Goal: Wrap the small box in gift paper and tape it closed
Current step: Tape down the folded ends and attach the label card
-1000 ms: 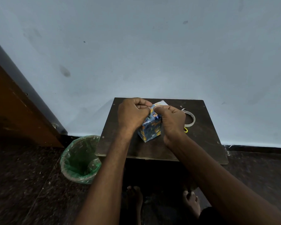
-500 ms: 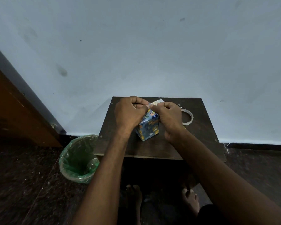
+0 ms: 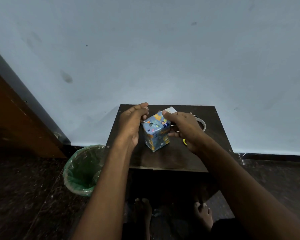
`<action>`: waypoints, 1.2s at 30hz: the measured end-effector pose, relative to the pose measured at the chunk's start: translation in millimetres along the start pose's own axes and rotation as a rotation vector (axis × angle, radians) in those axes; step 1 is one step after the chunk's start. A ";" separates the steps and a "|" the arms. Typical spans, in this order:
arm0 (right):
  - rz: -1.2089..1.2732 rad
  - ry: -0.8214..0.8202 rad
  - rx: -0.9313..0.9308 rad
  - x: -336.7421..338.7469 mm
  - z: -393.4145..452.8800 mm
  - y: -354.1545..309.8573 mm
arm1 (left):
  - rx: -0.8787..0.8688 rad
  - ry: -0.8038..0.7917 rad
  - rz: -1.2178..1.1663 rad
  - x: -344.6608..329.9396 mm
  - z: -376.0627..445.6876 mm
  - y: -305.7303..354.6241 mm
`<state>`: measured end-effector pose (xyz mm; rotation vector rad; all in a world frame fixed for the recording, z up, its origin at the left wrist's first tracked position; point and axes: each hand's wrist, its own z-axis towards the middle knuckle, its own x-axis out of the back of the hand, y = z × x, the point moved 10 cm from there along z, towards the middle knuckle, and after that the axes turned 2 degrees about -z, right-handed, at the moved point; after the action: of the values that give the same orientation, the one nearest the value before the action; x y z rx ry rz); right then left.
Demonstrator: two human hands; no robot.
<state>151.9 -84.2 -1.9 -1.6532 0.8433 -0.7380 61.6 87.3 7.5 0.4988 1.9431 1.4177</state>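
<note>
The small box [image 3: 156, 131], wrapped in blue cartoon-print gift paper, stands upright in the middle of the dark wooden table [image 3: 171, 158]. My left hand [image 3: 132, 122] hovers at its left side with fingers loosely curved; whether they touch the paper I cannot tell. My right hand [image 3: 184, 128] lies against the right side, its forefinger tip at the box's top far corner and its thumb on the right face. A roll of clear tape [image 3: 202, 122] lies behind my right hand.
A white paper scrap [image 3: 171, 110] lies just behind the box. A yellow handle [image 3: 184, 142] pokes out under my right wrist. A green-lined waste bin [image 3: 83, 170] stands on the floor left of the table, against the pale wall. My bare feet are under the table.
Both hands were pinching the paper together on top of the box. They have since let go and spread apart to its two sides, uncovering the folded top.
</note>
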 end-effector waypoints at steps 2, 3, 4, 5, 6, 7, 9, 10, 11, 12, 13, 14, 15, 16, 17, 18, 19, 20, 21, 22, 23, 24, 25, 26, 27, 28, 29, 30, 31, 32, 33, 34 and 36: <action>-0.017 -0.001 0.036 -2.7 2.8 -1.1 | 0.058 -0.022 -0.072 -3.4 1.0 -5.1; -0.015 0.014 0.056 -2.8 4.1 -2.0 | 0.074 -0.029 -0.077 -4.8 0.6 -7.2; -0.003 0.030 0.064 -2.6 6.3 -1.1 | 0.078 -0.040 -0.054 -6.6 -1.0 -8.6; 0.016 0.031 0.065 -3.3 8.4 0.8 | 0.071 -0.054 -0.002 -8.2 -2.8 -9.6; 0.044 0.013 0.070 -5.4 9.8 1.5 | 0.056 -0.071 0.062 -10.3 -5.4 -10.3; 0.060 -0.010 0.079 -8.2 10.4 1.1 | 0.032 -0.088 0.129 -11.8 -6.8 -11.0; 0.057 -0.040 0.093 -10.9 12.2 1.1 | -0.036 -0.109 0.254 -14.2 -6.6 -8.6; 0.059 -0.040 0.090 -9.3 13.7 1.9 | -0.072 -0.117 0.308 -14.7 -5.8 -6.1; 0.062 -0.027 0.085 -4.7 14.5 2.6 | -0.104 -0.126 0.352 -15.4 -5.2 -3.2; 0.038 0.002 0.089 2.2 14.7 1.7 | -0.128 -0.135 0.384 -15.5 -4.4 -1.5; -0.052 0.068 0.108 14.8 15.6 -0.7 | -0.147 -0.139 0.408 -14.9 -3.9 0.1; -0.220 0.162 0.138 31.2 16.8 -4.1 | -0.163 -0.139 0.424 -13.8 -3.2 0.8; -0.431 0.253 0.166 46.2 16.9 -8.7 | -0.176 -0.138 0.433 -12.7 -2.9 1.3; -0.636 0.332 0.182 58.1 15.5 -12.5 | -0.185 -0.139 0.437 -12.5 -3.1 1.0; -0.785 0.382 0.187 66.1 14.9 -13.4 | -0.190 -0.140 0.436 -13.1 -3.0 0.0; -0.886 0.402 0.183 70.0 14.8 -12.1 | -0.194 -0.140 0.437 -14.2 -2.4 -1.1; -0.961 0.401 0.171 71.2 16.5 -7.9 | -0.204 -0.139 0.441 -15.9 -2.3 -1.3; -1.015 0.385 0.155 69.3 18.7 -2.9 | -0.223 -0.137 0.453 -17.5 -2.3 -0.8; -1.051 0.359 0.147 66.0 21.9 3.6 | -0.244 -0.140 0.466 -19.8 -2.9 0.3; -1.076 0.340 0.148 62.0 22.8 7.4 | -0.260 -0.148 0.477 -22.2 -3.5 0.7; -1.099 0.338 0.151 59.2 22.9 9.7 | -0.270 -0.161 0.481 -24.9 -4.6 0.9; -1.119 0.352 0.153 58.0 22.7 10.8 | -0.272 -0.172 0.483 -27.3 -5.8 0.8; -1.127 0.377 0.156 57.6 21.9 10.9 | -0.273 -0.178 0.484 -29.1 -6.9 0.8; -1.119 0.401 0.155 57.6 21.1 10.9 | -0.278 -0.176 0.489 -29.9 -7.6 1.5; -1.105 0.420 0.152 58.0 20.1 10.8 | -0.288 -0.170 0.499 -29.8 -8.0 2.5; -1.099 0.426 0.153 57.6 19.5 10.4 | -0.304 -0.160 0.516 -29.6 -8.2 4.5; -1.103 0.426 0.157 56.8 18.7 8.8 | -0.325 -0.151 0.537 -29.4 -8.7 7.3; -1.103 0.424 0.159 57.0 18.1 7.7 | -0.351 -0.146 0.559 -29.5 -9.0 10.6; -1.094 0.424 0.157 57.5 16.9 6.4 | -0.384 -0.147 0.576 -30.8 -10.4 14.7; -1.080 0.425 0.150 58.7 16.0 6.0 | -0.422 -0.151 0.593 -32.9 -12.4 19.2; -1.060 0.425 0.140 60.5 15.7 6.5 | -0.466 -0.157 0.609 -35.7 -15.7 24.1; -1.039 0.428 0.128 62.8 15.5 7.5 | -0.523 -0.158 0.627 -38.4 -19.9 30.2; -0.978 0.444 0.111 67.9 15.8 8.3 | -0.656 -0.145 0.693 -44.1 -29.3 42.1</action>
<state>201.2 -133.5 -10.2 -1.7899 0.2104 -1.8344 68.4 52.8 65.3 0.9624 1.1046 2.2440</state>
